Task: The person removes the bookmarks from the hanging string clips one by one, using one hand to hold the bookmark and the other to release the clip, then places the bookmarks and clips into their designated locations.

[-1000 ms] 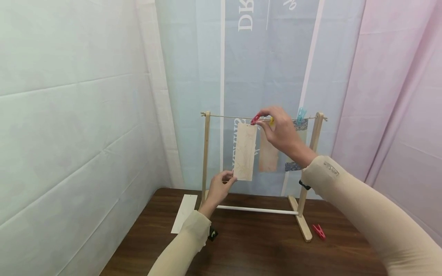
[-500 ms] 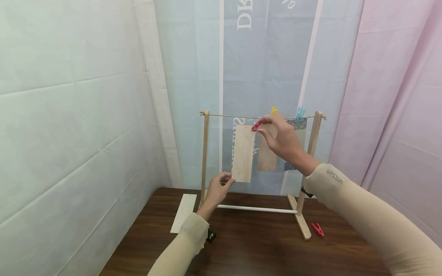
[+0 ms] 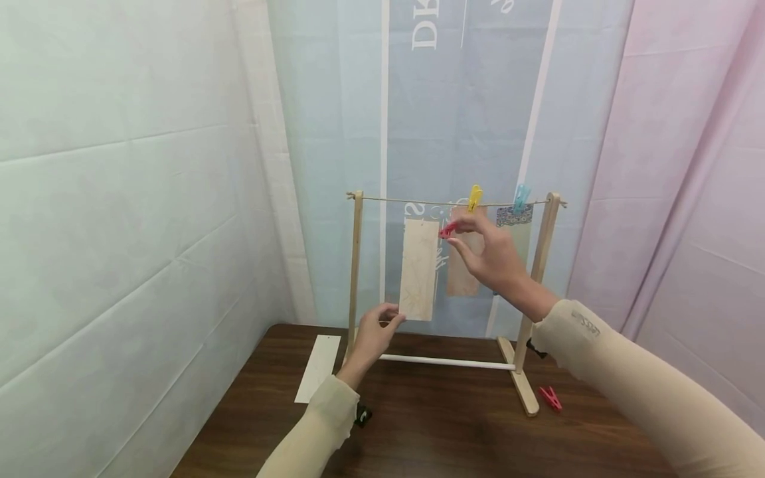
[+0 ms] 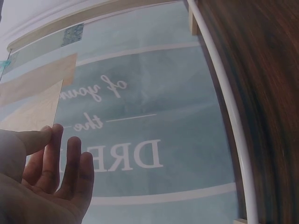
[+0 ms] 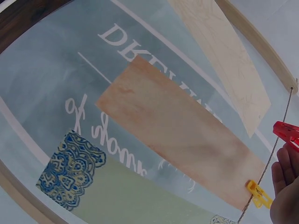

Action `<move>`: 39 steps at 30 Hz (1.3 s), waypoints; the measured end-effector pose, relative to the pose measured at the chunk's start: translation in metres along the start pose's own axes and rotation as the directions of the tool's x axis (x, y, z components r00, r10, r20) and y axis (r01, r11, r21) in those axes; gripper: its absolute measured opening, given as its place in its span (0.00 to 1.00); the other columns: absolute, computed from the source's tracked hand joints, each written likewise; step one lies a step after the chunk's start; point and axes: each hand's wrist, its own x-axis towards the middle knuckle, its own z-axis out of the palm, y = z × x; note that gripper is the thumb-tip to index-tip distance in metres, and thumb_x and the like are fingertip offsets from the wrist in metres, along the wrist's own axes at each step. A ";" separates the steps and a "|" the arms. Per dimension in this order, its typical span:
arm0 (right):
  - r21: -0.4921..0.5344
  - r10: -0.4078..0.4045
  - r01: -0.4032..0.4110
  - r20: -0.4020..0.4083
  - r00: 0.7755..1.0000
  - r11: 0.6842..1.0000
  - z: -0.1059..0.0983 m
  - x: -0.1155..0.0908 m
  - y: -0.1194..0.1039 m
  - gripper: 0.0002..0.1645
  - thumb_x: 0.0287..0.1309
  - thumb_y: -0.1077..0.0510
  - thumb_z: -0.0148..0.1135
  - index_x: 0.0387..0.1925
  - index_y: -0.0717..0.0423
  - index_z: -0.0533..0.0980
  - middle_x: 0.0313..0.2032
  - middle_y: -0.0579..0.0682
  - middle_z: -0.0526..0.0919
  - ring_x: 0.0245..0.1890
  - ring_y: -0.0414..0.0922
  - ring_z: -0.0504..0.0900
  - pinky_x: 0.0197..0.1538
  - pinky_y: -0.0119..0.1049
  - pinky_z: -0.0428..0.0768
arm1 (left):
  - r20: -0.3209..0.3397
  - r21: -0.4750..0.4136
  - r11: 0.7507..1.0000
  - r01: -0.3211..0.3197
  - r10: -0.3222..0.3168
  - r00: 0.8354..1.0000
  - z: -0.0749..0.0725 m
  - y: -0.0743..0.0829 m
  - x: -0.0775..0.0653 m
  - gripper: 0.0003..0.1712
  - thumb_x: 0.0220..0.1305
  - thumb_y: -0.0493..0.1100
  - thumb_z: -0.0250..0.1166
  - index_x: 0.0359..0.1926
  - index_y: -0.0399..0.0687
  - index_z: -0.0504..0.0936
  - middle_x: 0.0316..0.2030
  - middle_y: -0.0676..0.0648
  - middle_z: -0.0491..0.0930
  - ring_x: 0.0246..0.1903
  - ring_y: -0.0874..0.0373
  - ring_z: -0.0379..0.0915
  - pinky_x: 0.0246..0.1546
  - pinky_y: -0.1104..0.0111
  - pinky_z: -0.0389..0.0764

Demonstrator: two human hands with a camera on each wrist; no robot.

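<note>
My left hand point(image 3: 374, 335) pinches the lower left corner of a cream card point(image 3: 419, 271) with a faint plant print. The card stands upright, its holed top end below the string point(image 3: 412, 201). My right hand point(image 3: 493, 255) pinches a red clothespin point(image 3: 447, 230) between thumb and forefinger, beside the card's upper right edge. In the right wrist view a gap separates this clothespin from the card point(image 5: 224, 56). Right of them, a yellow clothespin point(image 3: 475, 197) holds a peach-brown card point(image 3: 463, 273) on the string, partly hidden by my right hand. A blue clothespin point(image 3: 521, 197) holds a patterned green card point(image 3: 514, 216).
A wooden frame point(image 3: 356, 259) with a white bottom bar point(image 3: 442, 362) stands on the dark wooden table point(image 3: 430, 431). A white card point(image 3: 319, 368) lies at the left, and a second red clothespin point(image 3: 550, 398) at the right. Printed cloth point(image 3: 329, 99) hangs behind.
My right hand has come down from the string with the red clothespin, uncovering the yellow one. The cream card and my left hand have sunk slightly and shifted a little left.
</note>
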 end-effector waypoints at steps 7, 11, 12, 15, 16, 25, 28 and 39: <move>0.023 0.010 -0.010 -0.008 1.000 1.000 0.001 -0.010 0.001 0.24 0.59 0.71 0.78 0.55 0.65 0.79 0.48 0.55 0.89 0.50 0.54 0.89 0.58 0.53 0.83 | -0.004 0.013 1.000 0.013 -0.013 1.000 -0.003 0.000 -0.006 0.11 0.75 0.43 0.71 0.50 0.41 0.89 0.41 0.46 0.90 0.46 0.50 0.86 0.53 0.55 0.86; 0.026 0.034 -0.034 0.001 0.999 0.999 0.001 -0.016 0.002 0.25 0.59 0.71 0.78 0.55 0.65 0.78 0.47 0.56 0.90 0.49 0.54 0.90 0.59 0.56 0.82 | -0.012 0.025 0.999 0.024 -0.023 1.000 -0.004 -0.002 -0.008 0.11 0.74 0.42 0.72 0.50 0.41 0.89 0.41 0.46 0.89 0.46 0.51 0.86 0.53 0.56 0.86; 0.024 0.042 -0.042 0.004 0.999 0.999 0.001 -0.018 0.002 0.24 0.59 0.70 0.78 0.55 0.65 0.78 0.47 0.56 0.90 0.49 0.54 0.90 0.59 0.57 0.82 | -0.016 0.033 0.999 0.021 -0.021 1.000 -0.004 -0.003 -0.008 0.11 0.74 0.42 0.72 0.50 0.41 0.89 0.40 0.46 0.89 0.45 0.51 0.86 0.52 0.56 0.86; 0.028 0.060 -0.060 0.009 0.998 0.998 0.002 -0.023 0.001 0.23 0.61 0.69 0.77 0.55 0.66 0.78 0.47 0.56 0.91 0.49 0.55 0.90 0.59 0.58 0.81 | -0.024 0.043 0.999 0.010 -0.009 1.000 -0.005 -0.006 -0.009 0.11 0.73 0.42 0.72 0.50 0.40 0.89 0.40 0.46 0.90 0.44 0.52 0.86 0.51 0.58 0.87; 0.025 0.064 -0.064 0.009 0.998 0.998 0.002 -0.024 0.001 0.23 0.61 0.68 0.77 0.56 0.65 0.78 0.47 0.56 0.91 0.50 0.55 0.90 0.59 0.59 0.81 | -0.026 0.043 0.999 0.007 -0.006 1.000 -0.005 -0.007 -0.009 0.11 0.73 0.42 0.73 0.50 0.40 0.89 0.39 0.46 0.90 0.43 0.52 0.86 0.51 0.59 0.87; 0.030 0.082 -0.082 0.008 0.997 0.996 0.002 -0.039 0.000 0.24 0.61 0.68 0.77 0.56 0.65 0.78 0.47 0.54 0.91 0.50 0.53 0.90 0.58 0.56 0.80 | -0.025 0.062 0.998 -0.012 0.013 1.000 -0.009 -0.012 -0.015 0.11 0.74 0.43 0.72 0.50 0.41 0.89 0.39 0.47 0.90 0.44 0.53 0.86 0.49 0.57 0.87; 0.028 0.082 -0.083 0.012 0.997 0.996 0.003 -0.044 -0.001 0.23 0.62 0.68 0.77 0.56 0.65 0.78 0.47 0.53 0.91 0.50 0.52 0.90 0.58 0.53 0.80 | -0.019 0.051 0.998 -0.022 0.023 1.000 -0.011 -0.013 -0.018 0.11 0.74 0.43 0.72 0.50 0.41 0.89 0.38 0.48 0.90 0.43 0.54 0.86 0.49 0.58 0.87; 0.032 0.108 -0.108 0.001 0.994 0.994 0.006 -0.061 0.001 0.21 0.64 0.68 0.75 0.55 0.64 0.78 0.45 0.53 0.90 0.48 0.53 0.90 0.42 0.35 0.80 | -0.034 0.073 0.997 0.017 -0.015 0.999 -0.019 -0.019 -0.026 0.11 0.72 0.42 0.73 0.50 0.41 0.89 0.38 0.48 0.90 0.41 0.55 0.85 0.49 0.60 0.85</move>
